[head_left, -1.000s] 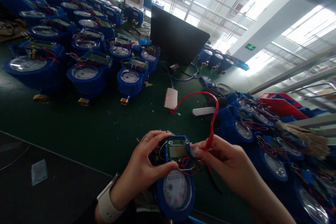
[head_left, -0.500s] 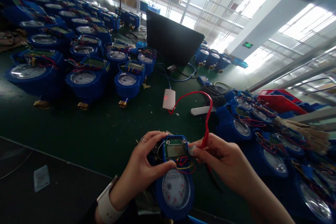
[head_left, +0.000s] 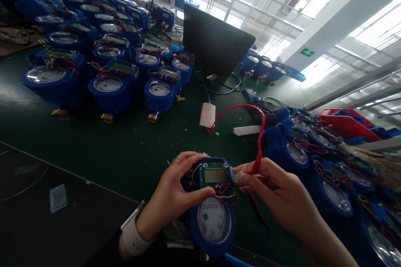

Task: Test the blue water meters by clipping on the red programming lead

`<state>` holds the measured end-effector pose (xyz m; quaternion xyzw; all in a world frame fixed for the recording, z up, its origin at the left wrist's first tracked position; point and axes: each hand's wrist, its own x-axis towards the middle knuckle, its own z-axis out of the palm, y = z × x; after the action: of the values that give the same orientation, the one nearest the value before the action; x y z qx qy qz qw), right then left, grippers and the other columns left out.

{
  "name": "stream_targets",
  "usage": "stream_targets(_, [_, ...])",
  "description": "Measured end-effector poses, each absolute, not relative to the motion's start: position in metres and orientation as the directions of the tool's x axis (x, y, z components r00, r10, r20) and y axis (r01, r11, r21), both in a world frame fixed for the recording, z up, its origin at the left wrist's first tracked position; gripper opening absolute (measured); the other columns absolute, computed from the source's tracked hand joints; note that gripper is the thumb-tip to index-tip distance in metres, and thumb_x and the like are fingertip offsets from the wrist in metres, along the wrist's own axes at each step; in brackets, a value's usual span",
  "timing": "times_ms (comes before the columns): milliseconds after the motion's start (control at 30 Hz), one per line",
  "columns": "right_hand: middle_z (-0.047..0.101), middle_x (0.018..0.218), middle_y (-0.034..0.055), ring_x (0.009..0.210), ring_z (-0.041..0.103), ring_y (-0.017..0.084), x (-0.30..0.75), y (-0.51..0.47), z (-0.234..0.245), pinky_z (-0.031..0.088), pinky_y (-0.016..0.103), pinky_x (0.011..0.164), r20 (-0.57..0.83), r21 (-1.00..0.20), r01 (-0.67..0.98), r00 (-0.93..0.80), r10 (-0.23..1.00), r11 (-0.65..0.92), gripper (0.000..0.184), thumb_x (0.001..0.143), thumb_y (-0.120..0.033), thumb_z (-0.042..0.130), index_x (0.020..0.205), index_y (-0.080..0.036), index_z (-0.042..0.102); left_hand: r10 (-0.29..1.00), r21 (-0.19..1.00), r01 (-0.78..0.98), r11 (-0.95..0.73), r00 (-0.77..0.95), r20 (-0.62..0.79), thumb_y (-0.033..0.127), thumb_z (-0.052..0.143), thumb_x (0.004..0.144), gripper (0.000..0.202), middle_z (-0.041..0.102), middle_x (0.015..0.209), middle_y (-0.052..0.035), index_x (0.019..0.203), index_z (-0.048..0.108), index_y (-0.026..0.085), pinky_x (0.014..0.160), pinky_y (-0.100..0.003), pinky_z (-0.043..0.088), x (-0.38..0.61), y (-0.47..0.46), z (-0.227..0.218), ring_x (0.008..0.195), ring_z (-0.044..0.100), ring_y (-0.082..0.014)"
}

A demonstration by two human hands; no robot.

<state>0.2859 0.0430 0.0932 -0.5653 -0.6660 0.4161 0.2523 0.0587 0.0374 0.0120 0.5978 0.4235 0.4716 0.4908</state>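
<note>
A blue water meter (head_left: pixel 213 221) with a round dial sits at the bench's near edge. Above the dial is its uncovered circuit board with a grey display (head_left: pixel 215 176) and loose coloured wires. My left hand (head_left: pixel 181 187) grips the housing from the left, thumb below the display and fingers at the top edge. My right hand (head_left: pixel 272 183) pinches a small pale connector (head_left: pixel 238 176) against the housing's right side; its far end is hidden, so I cannot tell whether it is plugged in. A red cable (head_left: pixel 262 121) runs from that hand to a small white box (head_left: pixel 207 115) with a red light.
Rows of blue water meters (head_left: pixel 108 85) stand at the left, and more meters (head_left: pixel 294 152) lie at the right. A dark laptop or screen (head_left: pixel 216 35) stands behind the white box. A white strip-like object (head_left: pixel 247 130) and a red bin (head_left: pixel 347 123) are to the right.
The whole view has shifted slightly, so the bench and meters appear further right. Both hands keep the same hold on the water meter and the connector.
</note>
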Motion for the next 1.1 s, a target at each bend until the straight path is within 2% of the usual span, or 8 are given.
stream_targets(200, [0.077, 0.082, 0.0045, 0.06, 0.07, 0.016, 0.285, 0.045, 0.095, 0.053, 0.021, 0.051, -0.109, -0.777, 0.625, -0.25, 0.962, 0.074, 0.018, 0.094, -0.037, 0.062, 0.092, -0.02, 0.068, 0.971, 0.987, 0.063, -0.145, 0.202, 0.13, 0.034, 0.083, 0.077, 0.052, 0.061, 0.126, -0.006, 0.125, 0.063, 0.026, 0.103, -0.039, 0.048, 0.06, 0.036, 0.015, 0.118, 0.059, -0.026])
stream_targets(500, [0.071, 0.07, 0.0015, 0.054, 0.063, 0.015, 0.286, 0.046, 0.099, 0.045, 0.021, 0.047, -0.15, -0.712, 0.696, -0.281, 0.948, 0.094, 0.021, 0.095, -0.039, 0.06, 0.092, -0.019, 0.067, 0.969, 0.986, 0.085, -0.143, 0.213, 0.122, 0.035, 0.082, 0.077, 0.053, 0.061, 0.127, -0.0079, 0.125, 0.063, 0.024, 0.103, -0.042, 0.048, 0.06, 0.036, 0.015, 0.119, 0.059, -0.0277])
stream_targets(733, [0.071, 0.07, 0.0024, 0.055, 0.063, 0.016, 0.285, 0.047, 0.1, 0.045, 0.022, 0.047, -0.151, -0.701, 0.705, -0.295, 0.944, 0.108, 0.021, 0.095, -0.038, 0.058, 0.087, -0.019, 0.065, 0.969, 0.985, 0.093, -0.142, 0.214, 0.12, 0.036, 0.081, 0.077, 0.054, 0.062, 0.127, -0.0085, 0.126, 0.063, 0.024, 0.103, -0.042, 0.049, 0.06, 0.037, 0.016, 0.119, 0.059, -0.0283])
stream_targets(833, [0.067, 0.063, -0.0003, 0.052, 0.059, 0.013, 0.282, 0.047, 0.101, 0.042, 0.021, 0.046, -0.124, -0.635, 0.755, -0.309, 0.943, 0.164, 0.02, 0.096, -0.035, 0.058, 0.084, -0.02, 0.063, 0.97, 0.984, 0.096, -0.149, 0.21, 0.126, 0.037, 0.081, 0.078, 0.053, 0.061, 0.128, -0.0086, 0.126, 0.062, 0.024, 0.103, -0.043, 0.048, 0.061, 0.038, 0.016, 0.119, 0.059, -0.0286])
stream_targets(967, [0.057, 0.056, -0.0045, 0.046, 0.049, 0.01, 0.273, 0.05, 0.107, 0.036, 0.02, 0.044, -0.016, -0.544, 0.777, -0.386, 0.922, 0.316, 0.025, 0.095, -0.027, 0.057, 0.071, -0.022, 0.052, 0.969, 0.985, 0.092, -0.144, 0.214, 0.122, 0.038, 0.08, 0.078, 0.053, 0.061, 0.128, -0.0088, 0.126, 0.063, 0.024, 0.103, -0.043, 0.048, 0.062, 0.038, 0.015, 0.119, 0.059, -0.0284])
stream_targets(1100, [0.054, 0.056, -0.0062, 0.045, 0.045, 0.009, 0.267, 0.052, 0.111, 0.033, 0.019, 0.043, 0.031, -0.507, 0.769, -0.435, 0.9, 0.389, 0.024, 0.095, -0.022, 0.056, 0.072, -0.022, 0.05, 0.971, 0.986, 0.081, -0.147, 0.202, 0.128, 0.039, 0.08, 0.078, 0.054, 0.061, 0.128, -0.0079, 0.127, 0.063, 0.025, 0.103, -0.041, 0.047, 0.063, 0.037, 0.014, 0.12, 0.058, -0.0279])
